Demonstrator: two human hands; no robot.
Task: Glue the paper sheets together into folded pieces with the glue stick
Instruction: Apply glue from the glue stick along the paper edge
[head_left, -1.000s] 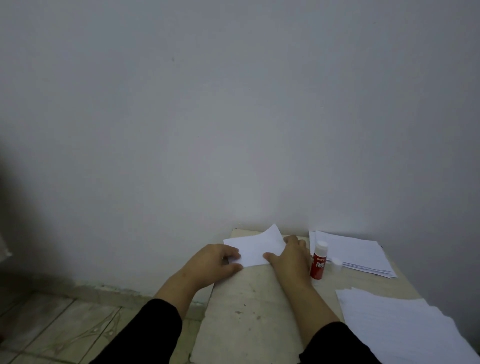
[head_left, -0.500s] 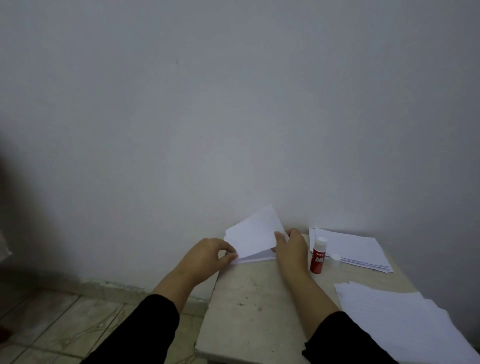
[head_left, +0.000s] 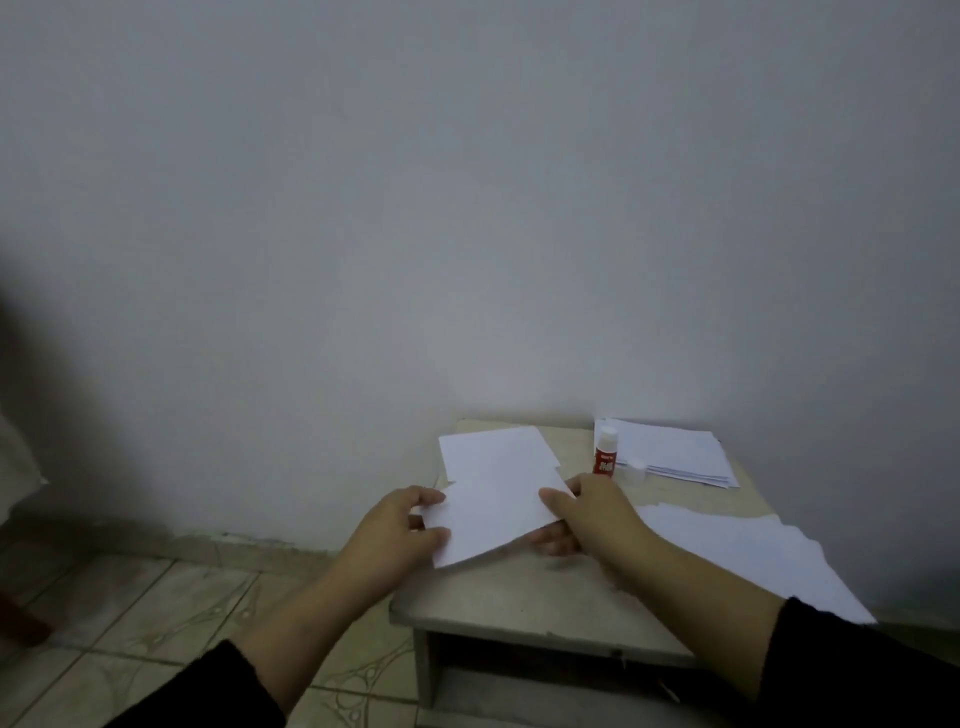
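The left hand (head_left: 400, 530) pinches the near-left edge of the folded white paper piece (head_left: 493, 499), lifted over the small beige table (head_left: 545, 597); the right hand (head_left: 592, 514) grips its right edge, thumb on top. To my judgement, edges should be aligned before pressing. The red glue stick (head_left: 605, 451) stands uncapped near the right hand. 2 white sheet stacks (head_left: 675, 452) crowd the right; the left edge drops off.

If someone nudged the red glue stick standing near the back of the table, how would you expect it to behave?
The glue stick stands upright on a narrow base, so a sideways nudge would probably tip it. Being round, it would likely roll across the table. It looks small and light, so one hand should lift it easily.
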